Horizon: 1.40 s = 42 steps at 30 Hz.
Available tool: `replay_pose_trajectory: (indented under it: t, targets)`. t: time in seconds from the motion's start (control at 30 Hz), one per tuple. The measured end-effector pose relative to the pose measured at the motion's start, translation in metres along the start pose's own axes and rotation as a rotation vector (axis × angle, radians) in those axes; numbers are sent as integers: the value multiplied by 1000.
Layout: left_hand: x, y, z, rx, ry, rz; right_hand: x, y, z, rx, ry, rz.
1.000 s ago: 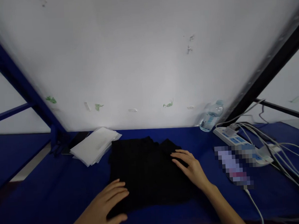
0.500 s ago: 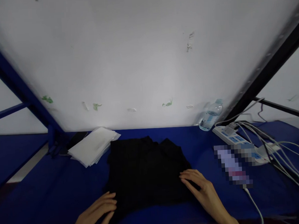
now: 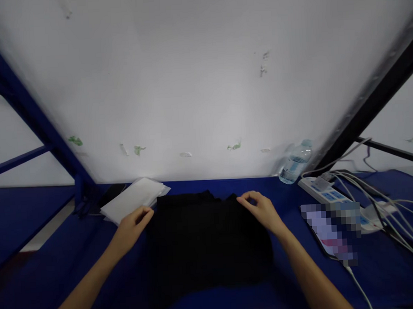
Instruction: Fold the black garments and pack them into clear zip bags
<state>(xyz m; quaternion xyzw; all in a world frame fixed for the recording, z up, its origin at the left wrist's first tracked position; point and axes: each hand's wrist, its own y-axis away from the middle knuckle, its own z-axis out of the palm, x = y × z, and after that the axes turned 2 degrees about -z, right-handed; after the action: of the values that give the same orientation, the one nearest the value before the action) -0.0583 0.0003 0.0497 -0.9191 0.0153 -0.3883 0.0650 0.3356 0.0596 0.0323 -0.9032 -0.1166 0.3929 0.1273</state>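
Observation:
A dark black garment [image 3: 207,242] lies partly raised over the blue tabletop; its exact kind is hard to make out in the dim light. At its upper left edge, my left hand [image 3: 134,223] is closed in a pinch on the cloth. My right hand [image 3: 261,210] pinches the upper right part between thumb and fingers. The cloth stretches between both hands and hangs toward the table's near side. Just behind my left hand sits a stack of white papers [image 3: 134,197], touching or close to the garment's corner.
On the right lie a white power strip [image 3: 319,192] with several tangled cables [image 3: 404,225] and a phone [image 3: 326,236] plugged into a cord. A water bottle [image 3: 295,163] leans against the white wall [image 3: 195,81]. A dark flat object [image 3: 113,193] rests behind the papers.
Both hands have moved from the garment's lower sides up to its far upper edge and now pinch it. The cloth's upper part has shifted and lifted. The view has moved slightly.

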Motion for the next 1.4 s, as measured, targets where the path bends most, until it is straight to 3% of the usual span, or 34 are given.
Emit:
replay_pose_trajectory:
  t: [0.13, 0.3, 0.43, 0.6, 0.73, 0.83, 0.93, 1.0, 1.1, 1.2, 1.3, 1.4]
  targets:
    - [-24, -33, 18, 63, -53, -55, 22, -24, 16, -35, 3, 31]
    - [-43, -25, 28, 44, -103, -4, 39, 4, 9, -27, 40, 46]
    - [-43, -23, 23, 11, -129, 52, 38, 22, -1, -49, 73, 77]
    - [-26, -21, 16, -14, -27, 45, 34, 18, -10, -18, -43, 90]
    - [-10, -11, 20, -11, 204, -146, 41, 9, -14, 57, -162, 160]
    - [-4, -5, 26, -102, 457, -351, 50, 7, -11, 67, -105, 222]
    - [-6, 0, 30, -205, 645, -439, 51, 8, -11, 61, -18, 258]
    - [-9, 2, 30, -245, 694, -454, 41, 6, -15, 93, 30, 268]
    - [-14, 2, 30, -238, 715, -480, 3, 2, -12, 210, 123, 238]
    - [-16, 2, 32, -234, 734, -484, -48, 3, 16, 274, 284, 19]
    - [-16, 1, 33, -255, 749, -462, -84, 15, 62, 82, 435, -288]
    - [-16, 1, 32, -248, 739, -464, -93, 28, 89, -77, 418, -424]
